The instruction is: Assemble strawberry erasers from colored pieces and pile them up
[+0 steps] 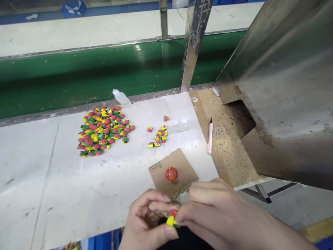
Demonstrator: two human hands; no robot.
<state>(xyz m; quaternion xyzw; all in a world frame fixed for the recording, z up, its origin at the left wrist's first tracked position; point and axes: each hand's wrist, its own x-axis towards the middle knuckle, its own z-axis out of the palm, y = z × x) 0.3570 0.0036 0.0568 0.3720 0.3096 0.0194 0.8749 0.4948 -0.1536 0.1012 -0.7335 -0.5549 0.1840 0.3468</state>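
Note:
My left hand point(148, 218) and my right hand point(215, 215) meet at the front edge of the white work surface point(52, 180). Their fingertips pinch a small red-and-yellow strawberry-shaped piece point(171, 218) from both sides. Just beyond the fingers lies a piece of brown cardboard point(179, 166) with a glossy red round bead point(171, 174) on it. Further left is a heap of similar strawberry pieces point(101, 132), and a smaller group of them point(158, 136) lies between the heap and the cardboard.
A translucent squeeze bottle point(122, 98) lies at the back edge of the surface, near a small translucent dome point(183, 124). A pink utility knife point(209, 138) rests on a cardboard-covered strip point(223, 139). Behind runs a green conveyor belt point(104, 69), with a steel post point(195, 41) and a metal housing point(281, 86) at right.

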